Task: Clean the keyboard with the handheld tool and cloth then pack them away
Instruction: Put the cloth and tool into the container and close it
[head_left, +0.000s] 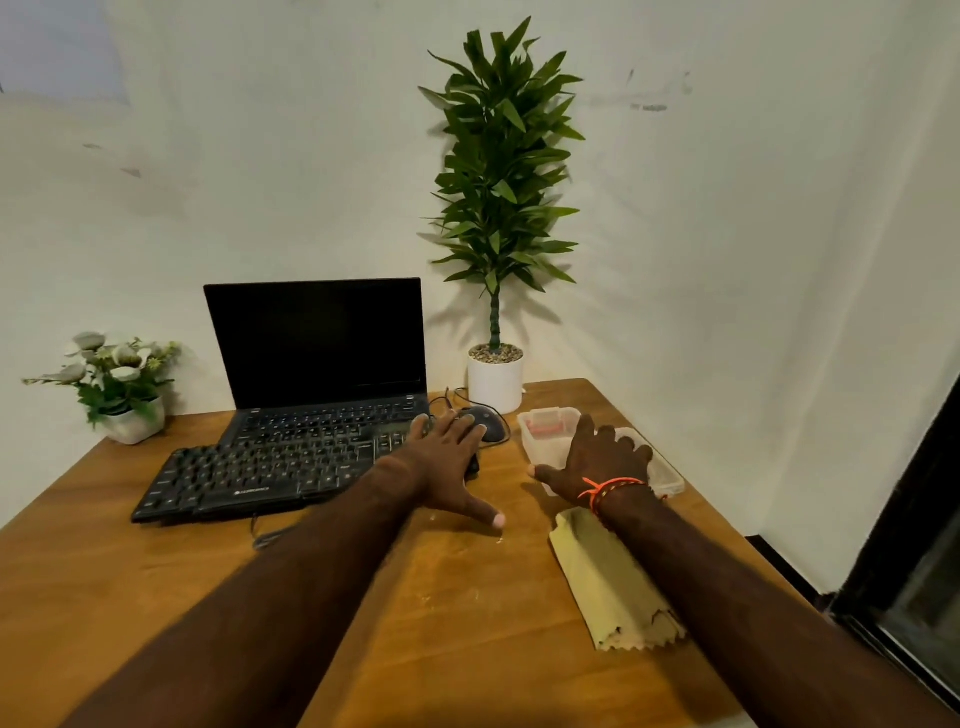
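A black external keyboard (249, 475) lies on the wooden desk (363, 597), in front of an open laptop (322, 364). My left hand (449, 460) lies spread flat over the keyboard's right end, thumb stretched out onto the desk. My right hand (597, 460) rests with fingers spread on a clear plastic box (545, 436) and its lid (665, 475). Something pink (545, 427) sits inside the box. A folded yellow cloth (608, 582) lies on the desk, partly under my right forearm. The handheld tool cannot be made out.
A dark mouse (488, 422) with its cable sits behind my left hand. A tall plant in a white pot (496, 382) stands at the back, and a small flower pot (132, 423) at the far left. The desk's right edge runs close to a dark frame (904, 545).
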